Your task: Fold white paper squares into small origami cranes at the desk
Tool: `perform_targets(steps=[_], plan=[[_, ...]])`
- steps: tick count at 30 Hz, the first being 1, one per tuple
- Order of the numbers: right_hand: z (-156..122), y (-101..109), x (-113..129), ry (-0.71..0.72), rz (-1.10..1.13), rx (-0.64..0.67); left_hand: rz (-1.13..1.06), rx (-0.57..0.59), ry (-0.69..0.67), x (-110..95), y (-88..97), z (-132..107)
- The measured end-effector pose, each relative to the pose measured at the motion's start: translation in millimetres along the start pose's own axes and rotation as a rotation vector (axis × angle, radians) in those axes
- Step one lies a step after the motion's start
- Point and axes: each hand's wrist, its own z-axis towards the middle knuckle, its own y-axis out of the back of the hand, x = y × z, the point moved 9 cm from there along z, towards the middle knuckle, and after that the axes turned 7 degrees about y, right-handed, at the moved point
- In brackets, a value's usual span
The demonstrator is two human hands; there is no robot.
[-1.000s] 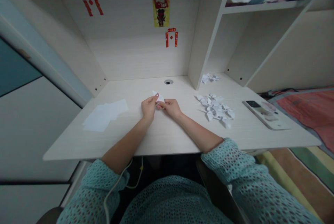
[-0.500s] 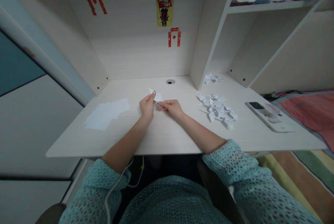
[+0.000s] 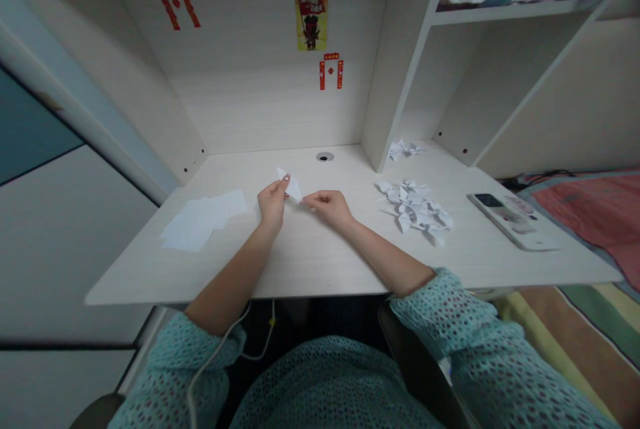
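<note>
A small folded white paper is held above the middle of the desk. My left hand pinches it between thumb and fingers, with one corner poking out beyond the thumb. At the paper's lower right corner, the closed fingertips of my right hand pinch its edge. On the left lies a spread of flat white paper sheets. To the right is a pile of small folded paper pieces. A few more folded pieces sit farther back beside the upright panel.
A phone lies face down on the right part of the white desk. Behind the hands is a round cable hole. An upright panel carries a loaded shelf. A white cable hangs by my left sleeve.
My left hand has shifted slightly left with the paper, drawing apart from my right hand. More of the paper shows between the hands. The whole view has moved a little.
</note>
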Motion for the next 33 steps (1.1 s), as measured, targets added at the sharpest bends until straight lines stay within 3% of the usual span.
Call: perform_targets(steps=[3,6,11,19,27,33], plan=[[5.0,20.4,10.6,0.064,0.005,-0.151,0.11,0.188,0.047,9.2,-17.7,-3.0],[8.7,25.0,12.1,0.051,-0.011,-0.151,0.205,0.303,0.02,11.7,-31.0,-9.8],[9.0,20.1,4.0,-0.01,0.06,-0.124,0.341,0.238,-0.066,3.2,-26.9,-13.7],[8.7,8.5,5.1,0.037,0.263,-0.045,0.436,0.224,-0.083,-3.1,-22.3,-14.0],[10.5,33.5,13.3,0.143,0.159,-0.226,0.282,0.399,-0.119,-7.2,-39.5,-25.1],[9.7,24.5,23.4,0.195,0.15,-0.147,0.235,0.394,-0.253,-23.9,-40.0,-30.7]])
